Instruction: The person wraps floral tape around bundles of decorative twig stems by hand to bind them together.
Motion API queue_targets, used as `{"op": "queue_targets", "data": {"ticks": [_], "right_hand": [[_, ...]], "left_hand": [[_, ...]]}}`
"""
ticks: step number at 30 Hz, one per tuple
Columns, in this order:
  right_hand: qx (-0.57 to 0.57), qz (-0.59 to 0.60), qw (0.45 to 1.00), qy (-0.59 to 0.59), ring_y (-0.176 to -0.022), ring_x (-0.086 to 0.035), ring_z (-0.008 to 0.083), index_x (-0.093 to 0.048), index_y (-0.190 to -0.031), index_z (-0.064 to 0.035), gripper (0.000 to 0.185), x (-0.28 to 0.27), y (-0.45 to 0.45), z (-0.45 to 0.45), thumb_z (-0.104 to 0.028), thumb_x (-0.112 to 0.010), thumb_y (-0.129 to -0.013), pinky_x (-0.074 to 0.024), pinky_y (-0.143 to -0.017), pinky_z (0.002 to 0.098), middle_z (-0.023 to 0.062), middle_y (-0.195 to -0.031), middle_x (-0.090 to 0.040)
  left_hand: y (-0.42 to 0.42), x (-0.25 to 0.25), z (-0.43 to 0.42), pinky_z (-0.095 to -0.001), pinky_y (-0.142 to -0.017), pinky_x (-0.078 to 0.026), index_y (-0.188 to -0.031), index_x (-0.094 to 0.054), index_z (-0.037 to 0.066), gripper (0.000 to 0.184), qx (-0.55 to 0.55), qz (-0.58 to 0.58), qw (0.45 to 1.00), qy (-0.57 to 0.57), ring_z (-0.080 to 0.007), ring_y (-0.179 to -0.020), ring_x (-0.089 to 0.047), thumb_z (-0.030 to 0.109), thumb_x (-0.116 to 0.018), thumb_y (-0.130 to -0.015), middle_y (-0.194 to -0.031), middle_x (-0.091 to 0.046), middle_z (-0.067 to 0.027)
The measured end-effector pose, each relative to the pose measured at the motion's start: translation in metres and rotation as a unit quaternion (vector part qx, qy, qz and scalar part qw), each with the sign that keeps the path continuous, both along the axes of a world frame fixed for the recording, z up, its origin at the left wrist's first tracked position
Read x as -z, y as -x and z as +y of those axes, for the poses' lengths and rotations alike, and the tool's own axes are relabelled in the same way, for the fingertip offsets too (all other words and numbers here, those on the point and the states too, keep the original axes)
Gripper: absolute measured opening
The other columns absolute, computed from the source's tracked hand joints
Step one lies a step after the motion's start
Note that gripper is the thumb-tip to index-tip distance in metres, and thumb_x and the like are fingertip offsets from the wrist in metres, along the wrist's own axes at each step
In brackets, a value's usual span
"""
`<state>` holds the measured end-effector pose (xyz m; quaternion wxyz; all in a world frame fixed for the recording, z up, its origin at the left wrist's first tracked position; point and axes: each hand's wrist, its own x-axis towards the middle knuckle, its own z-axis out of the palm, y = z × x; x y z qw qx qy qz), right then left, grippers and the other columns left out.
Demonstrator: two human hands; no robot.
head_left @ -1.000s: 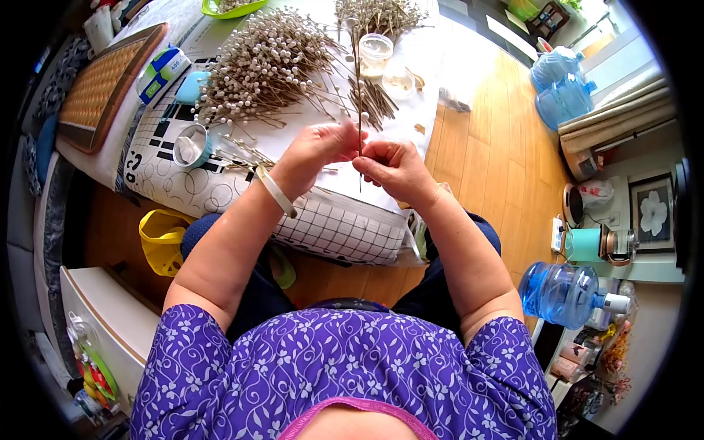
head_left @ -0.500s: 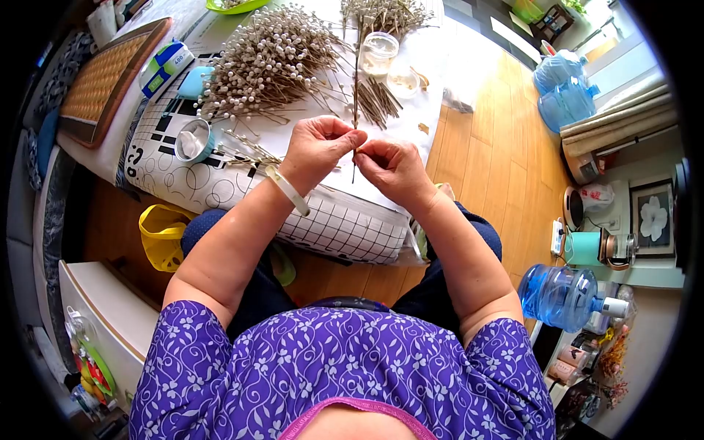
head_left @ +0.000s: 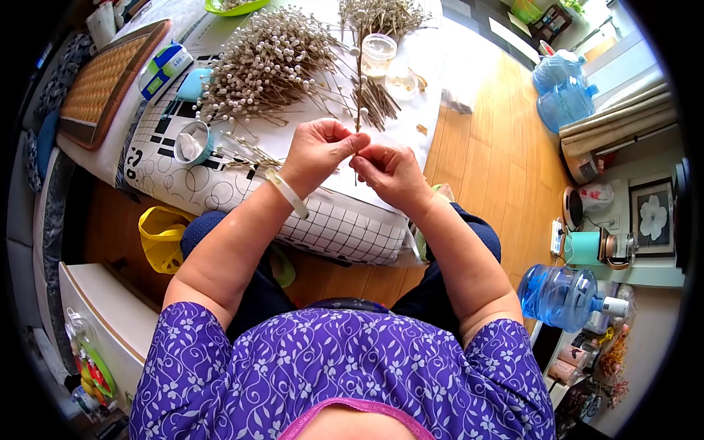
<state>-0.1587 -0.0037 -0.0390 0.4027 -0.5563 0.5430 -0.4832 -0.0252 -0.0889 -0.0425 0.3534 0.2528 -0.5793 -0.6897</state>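
Observation:
A thin brown stem with small white buds (head_left: 359, 82) stands nearly upright over the near edge of the table. My left hand (head_left: 320, 152) pinches it from the left between thumb and finger, and a pale bangle circles that wrist. My right hand (head_left: 392, 173) is closed on the same stem just below, its fingertips touching the left ones. The stem's lower end pokes out beneath the fingers. Exactly what lies between the fingertips is hidden. Beyond my hands spreads a large pile of white-budded stems (head_left: 273, 67), with short cut sticks (head_left: 376, 105) to its right.
A clear round tub (head_left: 378, 48) and its lid (head_left: 402, 83) stand past the sticks. A small blue-rimmed cup of white material (head_left: 193, 142) sits left of my hands, near a tissue pack (head_left: 166, 71). Another stem bunch (head_left: 392, 16) lies at the back. A yellow bag (head_left: 160, 238) rests below.
The stem has turned or shifted between my fingers, and white buds now show along it. My right hand has moved slightly left and up, closer against my left fingertips.

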Motion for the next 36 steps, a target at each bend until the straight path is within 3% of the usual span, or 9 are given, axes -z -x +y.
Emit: {"op": "queue_targets", "data": {"ticks": [3, 5, 6, 9, 16, 23, 27, 33, 36], "right_hand": [[0.011, 0.001, 1.0, -0.004, -0.05, -0.045, 0.0049, -0.059, -0.072, 0.0018, 0.013, -0.003, 0.003, 0.001, -0.009, -0.058, -0.078, -0.0384, -0.046, 0.0213, 0.0004, -0.053, -0.052], [0.007, 0.005, 1.0, -0.018, -0.05, -0.046, 0.0049, -0.059, -0.072, 0.0016, 0.013, -0.004, 0.006, 0.001, -0.009, -0.058, -0.078, -0.0386, -0.047, 0.0211, 0.0006, -0.053, -0.052], [0.008, -0.011, 1.0, -0.018, -0.051, -0.046, 0.0048, -0.059, -0.072, 0.0017, 0.013, -0.003, 0.006, 0.0, -0.009, -0.058, -0.078, -0.0387, -0.047, 0.0209, 0.0006, -0.054, -0.052], [0.011, -0.015, 1.0, -0.016, -0.052, -0.047, 0.0048, -0.059, -0.073, 0.0016, 0.013, 0.003, 0.006, -0.001, -0.009, -0.058, -0.079, -0.0391, -0.048, 0.0207, 0.0008, -0.055, -0.053], [0.009, -0.058, 0.996, -0.065, -0.053, -0.05, 0.0053, -0.06, -0.074, 0.001, 0.014, -0.002, 0.002, -0.002, -0.011, -0.057, -0.081, -0.0407, -0.048, 0.0205, 0.0014, -0.057, -0.055], [0.04, 0.024, 0.999, 0.004, -0.053, -0.051, 0.0064, -0.06, -0.077, 0.0016, 0.011, 0.007, 0.007, -0.002, -0.008, -0.057, -0.08, -0.0419, -0.049, 0.0219, 0.0037, -0.059, -0.057], [-0.01, -0.025, 0.999, 0.017, -0.058, -0.054, 0.0055, -0.059, -0.083, 0.0013, 0.013, -0.002, 0.004, 0.002, -0.011, -0.056, -0.083, -0.0454, -0.053, 0.0189, 0.0011, -0.065, -0.058], [-0.012, -0.059, 0.992, -0.109, -0.051, -0.05, 0.0049, -0.06, -0.079, -0.0015, 0.015, -0.014, 0.019, 0.006, -0.015, -0.056, -0.083, -0.0405, -0.046, 0.0184, 0.0015, -0.061, -0.057], [-0.107, -0.098, 0.969, -0.201, -0.052, -0.052, 0.0059, -0.06, -0.08, -0.0014, 0.015, -0.019, 0.032, 0.009, -0.016, -0.056, -0.084, -0.0392, -0.045, 0.0184, 0.0003, -0.062, -0.058]], "left_hand": [[-0.004, -0.007, -0.005, -0.0186, -0.058, -0.044, -0.083, -0.06, -0.003, 0.028, 0.033, 0.023, 0.999, -0.02, -0.0067, -0.065, -0.055, 0.025, -0.064, -0.079, -0.072, -0.061, -0.0052], [-0.009, -0.019, -0.004, -0.0229, -0.075, -0.044, -0.095, -0.059, -0.002, 0.037, 0.073, 0.007, 0.99, -0.12, -0.0112, -0.077, -0.056, 0.031, -0.059, -0.081, -0.081, -0.061, -0.007], [-0.008, -0.022, -0.002, -0.0238, -0.077, -0.044, -0.097, -0.059, -0.003, 0.032, 0.094, 0.019, 0.988, -0.12, -0.0119, -0.078, -0.057, 0.025, -0.059, -0.081, -0.082, -0.062, -0.0074], [-0.005, -0.013, 0.004, -0.0234, -0.074, -0.045, -0.093, -0.061, -0.003, 0.025, 0.115, -0.006, 0.993, -0.026, -0.0114, -0.077, -0.057, 0.019, -0.06, -0.081, -0.083, -0.062, -0.0077], [-0.005, 0.003, -0.003, -0.0204, -0.058, -0.046, -0.085, -0.063, -0.003, 0.017, 0.067, -0.022, 0.997, -0.033, -0.0087, -0.065, -0.056, 0.013, -0.061, -0.08, -0.075, -0.063, -0.0067], [-0.003, -0.002, 0.014, -0.0213, -0.065, -0.046, -0.087, -0.062, -0.002, 0.016, 0.065, 0.033, 0.996, -0.054, -0.0106, -0.069, -0.058, 0.01, -0.064, -0.077, -0.08, -0.063, -0.0074], [-0.006, 0.002, 0.008, -0.0223, -0.065, -0.047, -0.085, -0.062, -0.002, 0.011, 0.033, 0.004, 0.999, -0.033, -0.0112, -0.07, -0.058, 0.006, -0.061, -0.078, -0.079, -0.063, -0.0083], [-0.005, -0.007, 0.008, -0.0189, -0.056, -0.044, -0.083, -0.062, -0.005, 0.01, -0.01, -0.037, 0.998, 0.052, -0.0066, -0.062, -0.053, 0.005, -0.058, -0.08, -0.071, -0.062, -0.0062], [-0.005, -0.001, 0.015, -0.0189, -0.055, -0.044, -0.082, -0.062, -0.004, 0.009, 0.017, -0.035, 0.997, 0.073, -0.0054, -0.062, -0.053, 0.004, -0.058, -0.079, -0.069, -0.062, -0.0047]]}}
